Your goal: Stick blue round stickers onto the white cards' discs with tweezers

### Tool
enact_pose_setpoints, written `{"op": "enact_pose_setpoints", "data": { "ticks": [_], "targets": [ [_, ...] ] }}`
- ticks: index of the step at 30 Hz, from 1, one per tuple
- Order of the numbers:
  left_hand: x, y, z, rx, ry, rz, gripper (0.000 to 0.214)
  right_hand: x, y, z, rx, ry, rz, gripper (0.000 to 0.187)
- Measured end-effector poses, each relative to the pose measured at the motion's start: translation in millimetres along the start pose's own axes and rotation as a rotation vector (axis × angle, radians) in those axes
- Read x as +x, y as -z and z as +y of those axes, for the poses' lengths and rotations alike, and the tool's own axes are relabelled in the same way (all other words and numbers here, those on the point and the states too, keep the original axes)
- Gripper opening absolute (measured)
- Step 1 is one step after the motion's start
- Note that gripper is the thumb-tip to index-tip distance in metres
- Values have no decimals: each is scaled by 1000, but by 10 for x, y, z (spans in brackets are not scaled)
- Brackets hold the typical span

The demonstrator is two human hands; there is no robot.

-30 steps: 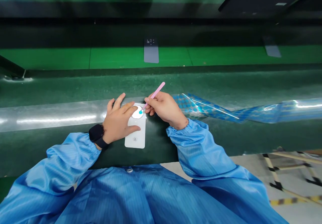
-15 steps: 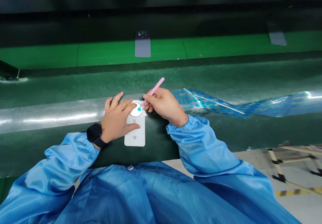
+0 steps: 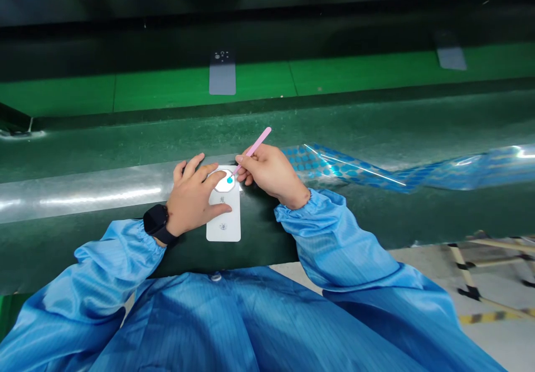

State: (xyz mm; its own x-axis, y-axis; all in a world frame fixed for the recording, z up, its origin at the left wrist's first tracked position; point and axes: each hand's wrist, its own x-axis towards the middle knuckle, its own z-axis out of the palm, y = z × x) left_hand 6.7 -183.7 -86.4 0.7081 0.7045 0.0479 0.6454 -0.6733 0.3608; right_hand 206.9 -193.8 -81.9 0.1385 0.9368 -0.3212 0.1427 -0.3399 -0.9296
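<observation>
A white rectangular panel (image 3: 223,224), shaped like a phone back, lies on the dark green belt (image 3: 104,255) with an octagonal glossy window (image 3: 220,180) near its top end. My left hand (image 3: 194,202), wearing a black smartwatch (image 3: 156,220), presses the panel down with spread fingers and partly covers the window. My right hand (image 3: 270,174) pinches a slim pink tool (image 3: 259,148). A round teal dot (image 3: 229,180) sits at the tool's tip, just over the window. Whether the dot touches the window, I cannot tell.
A crumpled strip of clear film with blue dots (image 3: 355,169) lies to the right of my right hand. Further off, a similar grey panel (image 3: 222,73) lies on a bright green surface. Hazard-taped floor (image 3: 470,283) shows at lower right.
The far grey panel and blue film have shifted left and up in view. My hands and the white panel have barely moved, with the teal dot staying over the window.
</observation>
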Motion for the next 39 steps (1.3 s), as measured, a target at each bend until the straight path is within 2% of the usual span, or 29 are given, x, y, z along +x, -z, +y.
{"op": "enact_pose_setpoints", "data": {
  "ticks": [22,39],
  "targets": [
    [4,7,6,11,9,-12,65,-24,-4,-50,-49,11,8,20],
    [1,9,-9,42,-16,-24,52,-1,-3,1,-133,39,16,16]
  ]
}}
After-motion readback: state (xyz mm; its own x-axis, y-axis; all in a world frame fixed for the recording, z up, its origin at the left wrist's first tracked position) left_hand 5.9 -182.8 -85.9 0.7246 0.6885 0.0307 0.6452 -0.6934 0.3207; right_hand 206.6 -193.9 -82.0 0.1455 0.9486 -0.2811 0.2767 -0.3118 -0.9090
